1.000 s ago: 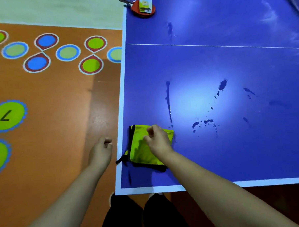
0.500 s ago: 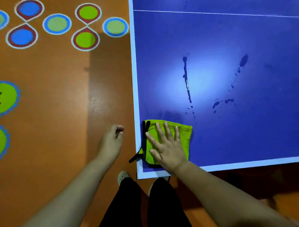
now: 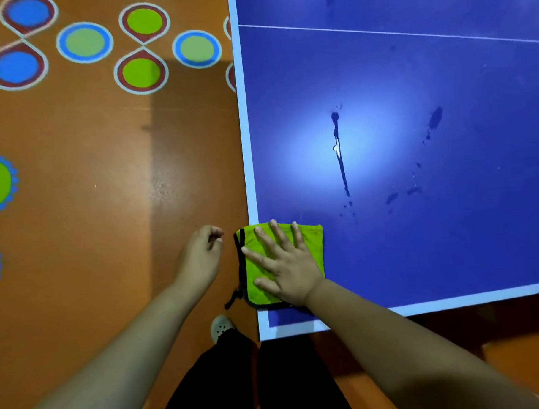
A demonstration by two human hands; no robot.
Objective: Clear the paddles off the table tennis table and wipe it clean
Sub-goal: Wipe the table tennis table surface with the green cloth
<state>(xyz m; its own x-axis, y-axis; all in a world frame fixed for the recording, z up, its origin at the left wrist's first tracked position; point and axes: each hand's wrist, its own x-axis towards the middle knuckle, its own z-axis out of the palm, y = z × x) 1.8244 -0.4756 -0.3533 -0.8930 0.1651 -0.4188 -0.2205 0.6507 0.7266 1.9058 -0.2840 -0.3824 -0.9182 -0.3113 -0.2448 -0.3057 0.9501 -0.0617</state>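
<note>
A folded yellow-green cloth with black trim lies on the near left corner of the blue table tennis table. My right hand presses flat on the cloth with fingers spread. My left hand hangs beside the table's left edge over the floor, fingers loosely curled, holding nothing. A long dark wet streak and smaller splashes mark the table surface beyond the cloth. No paddle is in view.
The table's white edge line runs up the left side, and a white centre line crosses the top. Orange floor with coloured circles lies to the left. My legs and a shoe stand at the corner.
My right hand went from bunched fingers on the cloth to a flat spread palm. The view tilted down and shifted, so the paddle at the far edge left the frame.
</note>
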